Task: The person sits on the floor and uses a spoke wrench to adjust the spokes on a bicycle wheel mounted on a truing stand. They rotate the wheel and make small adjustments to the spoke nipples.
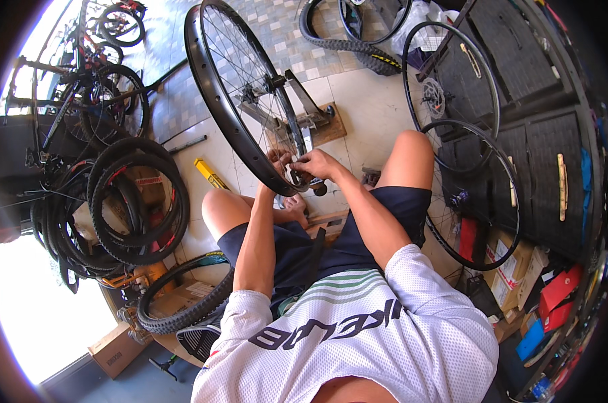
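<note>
On the near side of the wheel stand (pixel 304 96), we see left hand (pixel 277 160) and right hand (pixel 315 163) curled at the rim of the mounted wheel (pixel 212 87); their exact grip we cannot tell. We judge this fine rim-side work; the next move calls for steady fingertips.

Left: black knobby rubber tyres (pixel 97 215), overlapping; brown rectangular cardboard box (pixel 117 350). Long yellow bar-shaped object (pixel 211 174) flat on pale floor tiles (pixel 378 101). Right: thin black circular wheel rims (pixel 518 208), overlapping, before black-panelled cabinet doors (pixel 542 161).
</note>
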`<move>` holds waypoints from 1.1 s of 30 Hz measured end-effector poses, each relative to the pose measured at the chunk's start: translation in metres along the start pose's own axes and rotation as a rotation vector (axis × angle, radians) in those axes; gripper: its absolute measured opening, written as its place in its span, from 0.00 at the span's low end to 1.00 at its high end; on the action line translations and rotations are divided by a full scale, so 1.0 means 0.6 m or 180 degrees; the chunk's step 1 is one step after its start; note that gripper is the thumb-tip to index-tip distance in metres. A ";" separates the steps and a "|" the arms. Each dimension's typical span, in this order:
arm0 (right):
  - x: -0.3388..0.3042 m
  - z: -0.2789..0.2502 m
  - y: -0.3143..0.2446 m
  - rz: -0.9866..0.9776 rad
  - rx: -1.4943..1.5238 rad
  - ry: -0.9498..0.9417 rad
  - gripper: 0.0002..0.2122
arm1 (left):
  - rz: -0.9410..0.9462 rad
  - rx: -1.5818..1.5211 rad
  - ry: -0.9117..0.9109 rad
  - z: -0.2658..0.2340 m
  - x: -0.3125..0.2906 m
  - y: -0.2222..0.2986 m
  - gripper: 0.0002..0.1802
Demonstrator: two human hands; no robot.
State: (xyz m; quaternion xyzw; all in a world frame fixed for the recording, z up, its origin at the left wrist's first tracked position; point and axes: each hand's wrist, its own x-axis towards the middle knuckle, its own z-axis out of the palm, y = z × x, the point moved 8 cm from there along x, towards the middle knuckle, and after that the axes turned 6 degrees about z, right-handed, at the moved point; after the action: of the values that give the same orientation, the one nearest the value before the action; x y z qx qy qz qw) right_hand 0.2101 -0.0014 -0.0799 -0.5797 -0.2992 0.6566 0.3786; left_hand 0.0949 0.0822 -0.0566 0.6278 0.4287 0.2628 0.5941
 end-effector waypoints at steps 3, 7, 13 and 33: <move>-0.005 0.002 0.005 0.0170 0.0010 0.0090 0.18 | -0.0372 0.0073 -0.0162 -0.001 -0.002 -0.003 0.12; -0.001 -0.009 0.004 0.0047 -0.0398 0.0565 0.20 | -0.0296 0.0042 -0.0162 0.006 0.001 0.006 0.13; -0.017 0.011 -0.042 -0.0426 -0.1638 0.1725 0.13 | -0.0192 0.0167 -0.0068 -0.005 0.012 -0.014 0.14; -0.017 -0.060 -0.031 -0.0848 -0.0214 0.0987 0.09 | -0.0488 0.0168 0.0236 -0.018 -0.010 -0.019 0.23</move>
State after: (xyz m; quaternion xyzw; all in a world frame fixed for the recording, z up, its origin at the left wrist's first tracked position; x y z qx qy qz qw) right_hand 0.2491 -0.0019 -0.0646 -0.6414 -0.3331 0.4933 0.4841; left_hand 0.0804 0.0816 -0.0649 0.5985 0.5041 0.2282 0.5794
